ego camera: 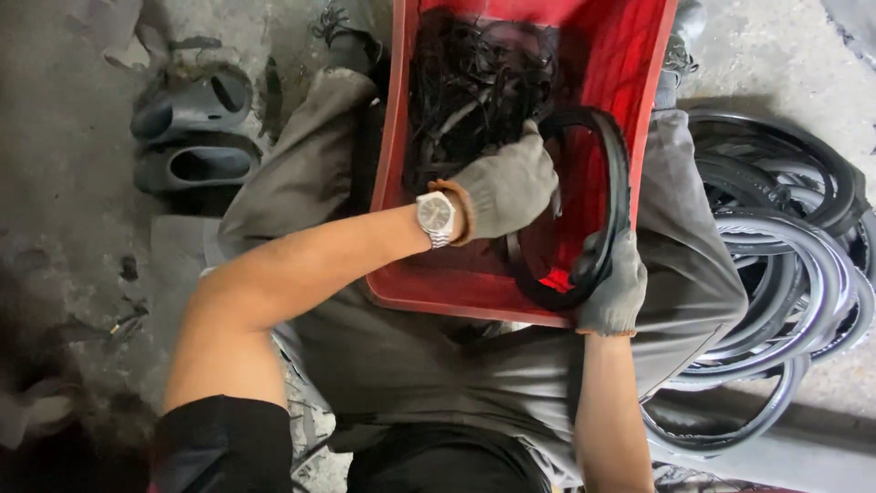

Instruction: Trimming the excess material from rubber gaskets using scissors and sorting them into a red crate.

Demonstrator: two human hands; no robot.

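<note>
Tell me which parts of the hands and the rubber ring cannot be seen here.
Head view:
- Left hand: fingertips hidden, buried in the black strips.
- Right hand: its palm side is hidden by the black rubber ring.
- Red crate: far end cut off by the top edge.

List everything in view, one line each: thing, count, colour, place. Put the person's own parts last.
Crate: one, red, on the person's lap.
Rubber strips: a tangled pile, black, in the crate's far end.
Rubber ring: one, black, over the crate's right side, gripped at its lower part.
Tyres: a stack, count unclear, black and grey, on the floor at right.
Sandals: two, dark grey, on the floor at upper left.
Wristwatch: one, silver, on the left wrist.
Trousers: grey, under the crate.
Left hand: grey glove, in the crate against the strips.
Right hand: grey glove, holding the rubber ring.
</note>
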